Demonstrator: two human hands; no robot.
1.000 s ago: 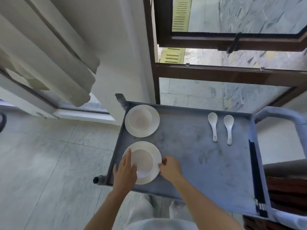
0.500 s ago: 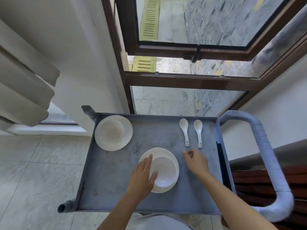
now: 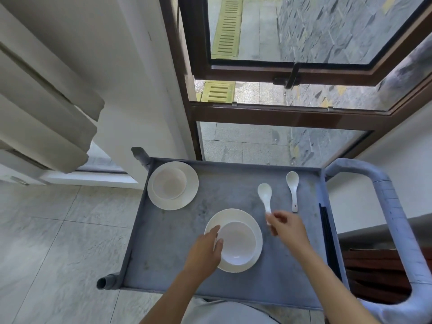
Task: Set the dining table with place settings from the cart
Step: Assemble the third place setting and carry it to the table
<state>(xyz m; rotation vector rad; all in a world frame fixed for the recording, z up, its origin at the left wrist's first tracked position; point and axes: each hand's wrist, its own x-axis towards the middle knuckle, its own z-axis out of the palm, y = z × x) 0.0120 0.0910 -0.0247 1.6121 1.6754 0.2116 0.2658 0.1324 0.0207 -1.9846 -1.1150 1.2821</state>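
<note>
Right hand [image 3: 288, 226] pinches the tail end of the spoon [image 3: 265, 197] at about 2 o'clock on the cart [image 3: 163, 253], scoop pointing to 12. Left hand [image 3: 203, 251] lies flat-fingered on the plate [image 3: 233, 213] near 6, at its 9 o'clock edge, with the thumb on the bowl [image 3: 238, 244] rim, gripping nothing. It all looks like glazed ceramic to me: light, stiff, slick, chips easily. I'd hold the spoon mid-handle and lift the plate from under its rim — that bowl sits loose and could slide.

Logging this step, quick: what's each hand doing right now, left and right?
Left hand: open, straight fingers resting on the near plate rim, beside its bowl.
Right hand: pinching the handle of a white spoon.
</note>
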